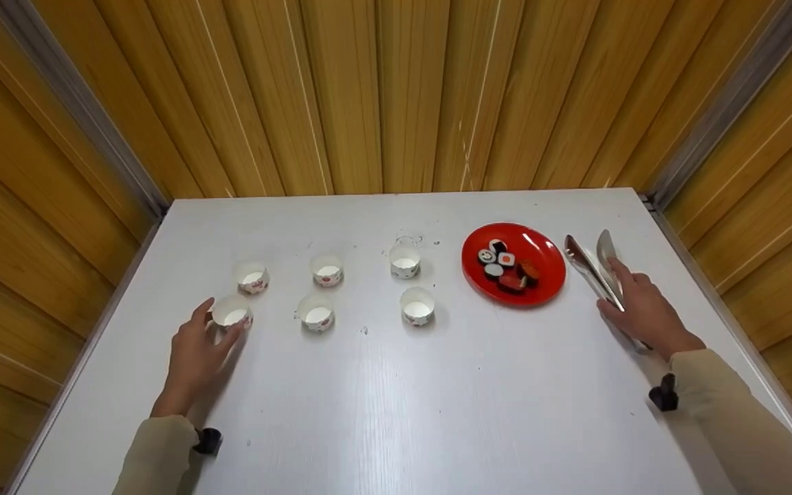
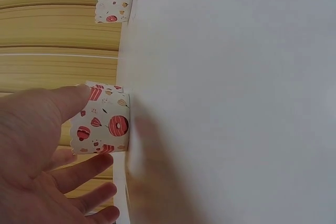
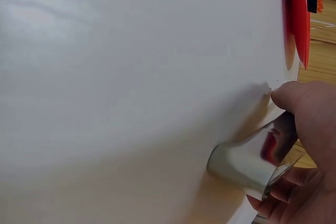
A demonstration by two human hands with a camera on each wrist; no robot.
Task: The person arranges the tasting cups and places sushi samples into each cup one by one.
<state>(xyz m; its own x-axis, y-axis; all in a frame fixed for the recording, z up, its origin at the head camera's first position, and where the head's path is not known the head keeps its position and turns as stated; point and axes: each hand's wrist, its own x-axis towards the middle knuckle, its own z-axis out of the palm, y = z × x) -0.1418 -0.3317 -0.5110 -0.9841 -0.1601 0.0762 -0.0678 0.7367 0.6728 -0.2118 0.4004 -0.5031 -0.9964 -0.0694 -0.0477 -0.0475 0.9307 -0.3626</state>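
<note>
My left hand (image 1: 196,350) is at the near-left paper baking cup (image 1: 233,313), with the thumb on one side and fingers on the other. In the left wrist view this cup (image 2: 107,121) stands upright on the table, printed with red and tan sweets; the thumb touches its rim. Over on the right, my right hand (image 1: 647,316) grips metal tongs (image 1: 592,271), which lie with their tips pointing away. In the right wrist view, the tongs' rounded shiny end (image 3: 241,166) shows between thumb and fingers.
A red plate (image 1: 548,278) with several sushi pieces (image 1: 506,260) sits left of the tongs. Several more baking cups stand in two rows, including a front one (image 1: 417,307) and a back one (image 1: 405,262). Wood-patterned walls (image 1: 410,96) enclose the white table (image 1: 396,399).
</note>
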